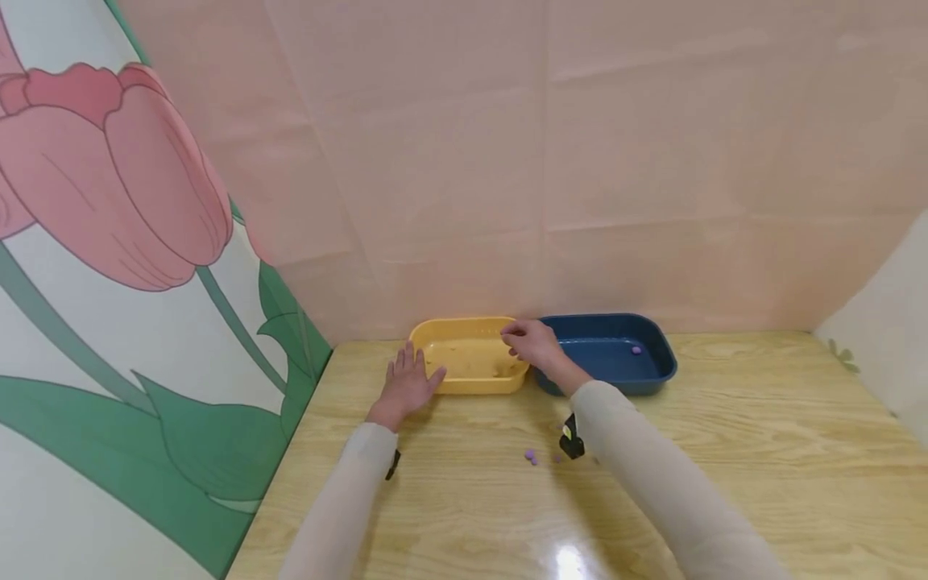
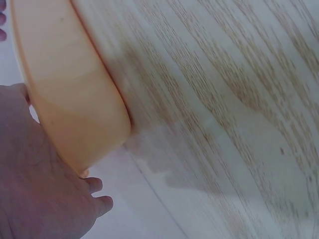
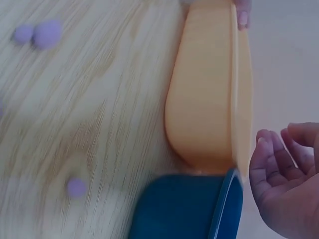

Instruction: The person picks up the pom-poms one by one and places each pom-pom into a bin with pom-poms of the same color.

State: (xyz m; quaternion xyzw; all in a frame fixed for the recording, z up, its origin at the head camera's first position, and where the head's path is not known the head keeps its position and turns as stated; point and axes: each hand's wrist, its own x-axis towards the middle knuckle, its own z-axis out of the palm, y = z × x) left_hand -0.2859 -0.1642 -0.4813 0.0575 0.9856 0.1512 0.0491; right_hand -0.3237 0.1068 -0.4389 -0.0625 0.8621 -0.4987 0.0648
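Observation:
A yellow tray (image 1: pixel 474 387) stands at the back of the table, touching or almost touching a dark blue tray (image 1: pixel 616 383) on its right. My left hand (image 1: pixel 406 383) lies with spread fingers over the yellow tray's left end; its fingers touch the rim in the left wrist view. Above the yellow tray's right end hovers my right hand (image 1: pixel 535 345), fingers loosely curved. In the right wrist view nothing shows between thumb and fingers. One small purple lump (image 1: pixel 635 350) lies inside the blue tray. Small purple balls (image 3: pixel 47 34) lie on the tabletop, two of them touching.
The wooden table (image 1: pixel 761 451) ends at a pink cloth backdrop (image 1: pixel 449 161). A wall with a painted tulip (image 1: pixel 116 177) borders the left side. Small dark specks show inside the yellow tray. A dark wrist device (image 1: pixel 571 439) hangs below the right sleeve.

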